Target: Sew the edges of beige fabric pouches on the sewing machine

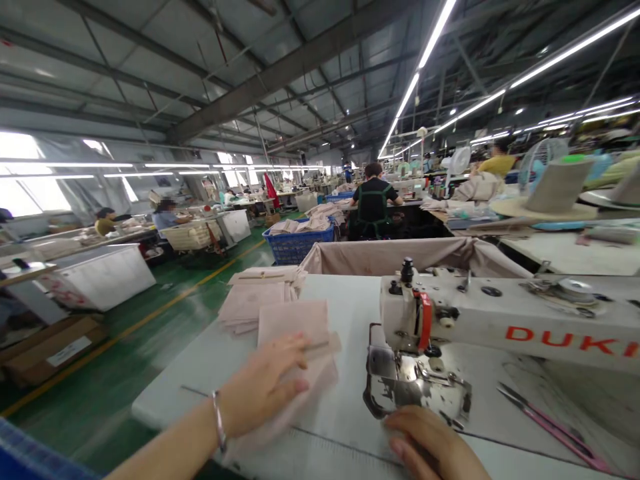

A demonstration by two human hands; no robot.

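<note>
My left hand (273, 380) is over a pale pink fabric piece (295, 320) on the white sewing table (345, 293). Its fingers are stretched out with the thumb apart, and the hand and the cloth under it are smeared by motion. A bracelet (219, 420) circles the left wrist. Just in front of the sewing machine's (450, 313) metal plate, my right hand (430, 443) rests low, fingers loosely bent, with no cloth visible in it. Behind my left hand lies a stack of pale pink fabric pieces (255, 300).
Pink-handled tweezers (550, 423) lie right of the needle area. Beyond the machine is a cloth-lined bin (400, 257). A blue basket (300, 243) of fabric stands ahead, beside a seated co-worker (375, 200). Green floor (185, 320) runs along the left.
</note>
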